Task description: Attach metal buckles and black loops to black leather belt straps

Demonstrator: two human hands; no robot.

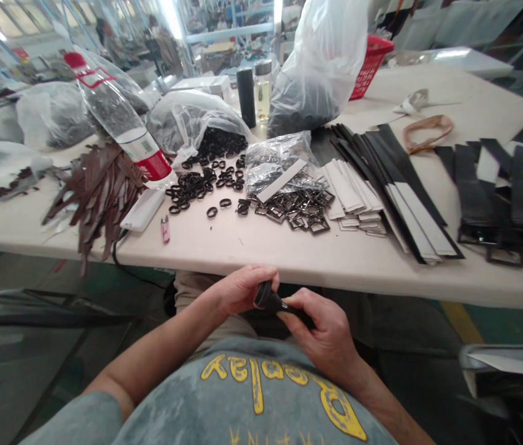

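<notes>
Below the table's front edge, over my lap, both hands close on one black strap [274, 302]. My left hand [242, 288] pinches its looped end, fingers curled round it. My right hand [325, 330] grips the strap's other part between thumb and fingers. On the table [224, 247] just ahead lie a scatter of black rings [200, 183], a pile of dark metal buckles [299, 210] and rows of black straps [395, 179] with white backs.
Brown leather strips [99, 188] and a plastic bottle [117, 117] lie at the left, with small pink snips [165, 228] near the edge. Clear bags [321, 68], a red basket [372, 62] and a dark flask [246, 96] stand at the back. More black straps with buckles [506, 198] lie at the right.
</notes>
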